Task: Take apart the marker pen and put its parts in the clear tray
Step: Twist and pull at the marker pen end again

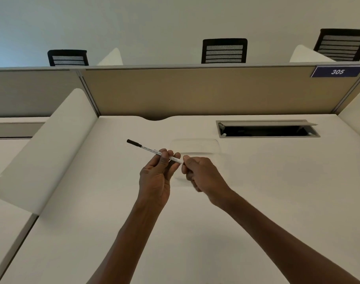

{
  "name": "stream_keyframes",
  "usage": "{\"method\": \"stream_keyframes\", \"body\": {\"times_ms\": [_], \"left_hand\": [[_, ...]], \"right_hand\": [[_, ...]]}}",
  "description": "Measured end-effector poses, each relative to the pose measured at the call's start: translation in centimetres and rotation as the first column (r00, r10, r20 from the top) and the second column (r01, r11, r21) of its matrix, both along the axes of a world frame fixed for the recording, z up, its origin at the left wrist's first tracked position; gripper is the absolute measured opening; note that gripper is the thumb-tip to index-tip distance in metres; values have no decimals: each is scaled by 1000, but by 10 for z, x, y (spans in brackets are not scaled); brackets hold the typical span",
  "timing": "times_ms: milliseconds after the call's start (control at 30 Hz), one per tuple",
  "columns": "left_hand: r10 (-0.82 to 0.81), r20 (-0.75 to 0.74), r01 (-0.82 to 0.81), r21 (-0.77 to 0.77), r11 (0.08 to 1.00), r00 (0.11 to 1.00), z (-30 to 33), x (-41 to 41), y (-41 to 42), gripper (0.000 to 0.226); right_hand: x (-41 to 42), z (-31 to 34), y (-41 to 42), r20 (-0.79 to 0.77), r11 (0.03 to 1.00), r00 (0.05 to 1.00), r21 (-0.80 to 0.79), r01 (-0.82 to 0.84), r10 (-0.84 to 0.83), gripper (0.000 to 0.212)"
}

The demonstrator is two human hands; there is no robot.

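Pretty clearly an open-plan office or study hall, the kind with rows of numbered cubicle desks. The white desk (pixel 257 181) is fenced in by a tan fabric partition (pixel 195 91) along its far edge, with rounded white side dividers (pixel 45 152) at the left and right edges. A blue plate reading 305 (pixel 337 71) sits at the partition's top right corner (seat numbering, by the look of it). Near the desk's far right corner there's a flip-up cable hatch (pixel 267 129), lid open. Beyond the partition, three black mesh-back office chairs (pixel 224 51) line up against a plain pale wall.
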State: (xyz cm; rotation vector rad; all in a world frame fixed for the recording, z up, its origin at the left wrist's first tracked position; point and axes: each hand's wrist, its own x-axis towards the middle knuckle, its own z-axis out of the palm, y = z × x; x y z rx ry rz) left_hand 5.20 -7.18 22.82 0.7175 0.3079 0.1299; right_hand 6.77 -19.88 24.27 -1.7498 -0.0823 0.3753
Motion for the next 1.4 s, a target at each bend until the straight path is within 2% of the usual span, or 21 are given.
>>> {"method": "stream_keyframes", "body": {"times_ms": [33,67,133,233,300,400,467,600,667,700,767,833,900,967,1000,1067,1167,1233,1267,1333,1400], "left_hand": [[6,-3,-6,-10,1000,1000,0,1,-1,16],[11,-5,-11,-20,1000,1000,1,1,-1,18],[11,-12,-12,-32,999,1000,1,2,-2,24],[0,-27,-1,-42,999,1000,0,1,-1,31],[-6,-30,5,-54,999,1000,-1,-1,-1,32],[-12,-33,10,-53,999,999,-4,-3,-1,29],[-6,-38,4,-48,999,999,-5,-3,-2,22],[-13,-13,13,-58,998,1000,-6,-4,-1,19],[-24,-2,24,-56,998,1000,-6,-4,-2,21],[-27,-1,27,-53,998,1000,-7,-3,-3,23],[-28,-8,28,-37,999,1000,-8,-3,-4,25],[-19,-21,19,-29,999,1000,-10,-3,-4,25],[-11,-28,10,-29,1000,1000,-9,-3,-5,20],[-2,-35,1,-36,999,999,-7,-3,-5,16],[4,-43,-6,-45,999,999,-6,-2,-6,16],[12,-58,-16,-59,998,998,-4,-1,-5,18],[13,-71,-17,-65,998,997,-4,-1,-4,21],[-2,-66,-3,-71,997,998,-3,-2,-4,24],[-14,-58,10,-73,997,998,-2,-3,-5,28],[-29,-45,26,-75,997,999,-2,-4,-5,31],[-35,-27,33,-75,997,999,-1,-4,-5,30]], "right_hand": [[0,-2,-2,232,975,972,-221,13,40,39],[1,-7,-3,427,909,893,-412,54,141,36],[2,-14,-6,614,798,724,-583,149,313,32],[7,-21,-13,725,764,555,-604,227,408,31],[10,-25,-16,754,752,492,-605,263,435,34],[11,-30,-15,779,794,484,-557,244,398,39],[11,-32,-12,770,838,540,-509,199,340,43],[4,-29,-2,586,975,807,-212,69,70,40],[-3,-22,3,305,997,949,7,79,-77,42],[-6,-18,5,93,986,988,123,108,-120,42],[-9,-9,6,-307,938,948,299,177,-81,41],[-8,-4,3,-427,924,904,339,178,-18,40],[-7,0,0,-265,981,964,182,71,-20,41],[-5,-1,-2,128,979,991,-203,-8,35,43],[-3,-6,-3,323,924,941,-381,26,106,43],[-1,-15,-6,562,824,789,-550,132,249,40],[3,-24,-13,717,715,554,-640,283,422,37],[6,-26,-17,739,687,480,-650,324,472,35],[8,-27,-18,753,707,471,-631,318,460,35],[8,-29,-15,770,805,530,-541,245,356,39],[4,-28,-7,699,919,691,-373,130,186,43]]}}
